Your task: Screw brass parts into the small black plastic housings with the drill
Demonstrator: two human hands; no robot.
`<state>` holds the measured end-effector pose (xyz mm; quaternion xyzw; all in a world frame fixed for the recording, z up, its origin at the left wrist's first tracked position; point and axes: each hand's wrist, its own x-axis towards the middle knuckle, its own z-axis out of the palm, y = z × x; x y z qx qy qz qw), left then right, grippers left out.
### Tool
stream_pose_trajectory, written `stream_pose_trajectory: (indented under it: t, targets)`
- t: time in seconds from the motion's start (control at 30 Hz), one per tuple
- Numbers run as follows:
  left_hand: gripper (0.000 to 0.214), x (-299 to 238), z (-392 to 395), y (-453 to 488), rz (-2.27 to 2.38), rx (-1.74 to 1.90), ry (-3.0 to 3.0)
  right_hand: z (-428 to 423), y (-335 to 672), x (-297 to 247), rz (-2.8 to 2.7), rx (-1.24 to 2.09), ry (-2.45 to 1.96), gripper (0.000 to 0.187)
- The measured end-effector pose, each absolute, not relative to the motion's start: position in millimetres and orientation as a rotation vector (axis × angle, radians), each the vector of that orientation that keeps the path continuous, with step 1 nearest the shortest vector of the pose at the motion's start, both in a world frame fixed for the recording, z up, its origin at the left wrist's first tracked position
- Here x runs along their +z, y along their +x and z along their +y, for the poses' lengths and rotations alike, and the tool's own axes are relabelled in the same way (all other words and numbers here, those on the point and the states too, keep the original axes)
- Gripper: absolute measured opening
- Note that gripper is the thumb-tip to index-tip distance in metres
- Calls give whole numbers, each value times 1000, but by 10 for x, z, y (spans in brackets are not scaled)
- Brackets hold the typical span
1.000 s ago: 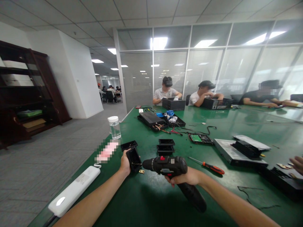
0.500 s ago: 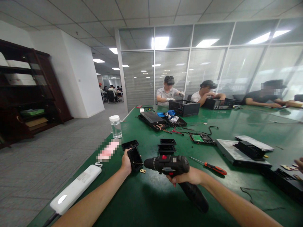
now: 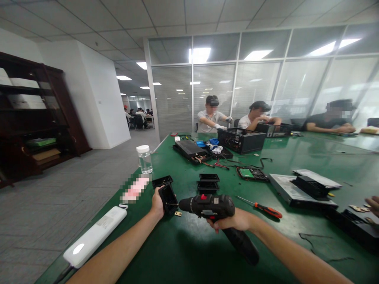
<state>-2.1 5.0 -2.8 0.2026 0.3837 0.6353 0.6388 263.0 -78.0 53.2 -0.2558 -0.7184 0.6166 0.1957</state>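
Note:
My left hand grips a small black open-topped plastic box, tilted so that its hollow faces me. My right hand is wrapped around the handle of a black cordless drill with red buttons. The drill points left and its bit reaches into the box; what the tip touches is too small to make out. A small tan piece with holes lies on the table just below the box. Another black box rests behind my left hand, and two similar boxes sit beyond the drill.
On the green table, an orange-handled screwdriver lies right of the drill. A white power strip and a water bottle line the left edge. Metal drives are at right. Co-workers sit opposite; one handles a computer case.
The co-worker opposite has turned and shifted the computer case to the right and nearer. My hands, the drill and the held box stay almost where they were.

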Motion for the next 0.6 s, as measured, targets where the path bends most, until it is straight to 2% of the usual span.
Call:
stream_pose_trajectory:
  t: [0.6]
  targets:
    - [26, -41, 43, -18, 919, 1472, 517, -779, 2632, 504, -2033, 1714, -665, 21]
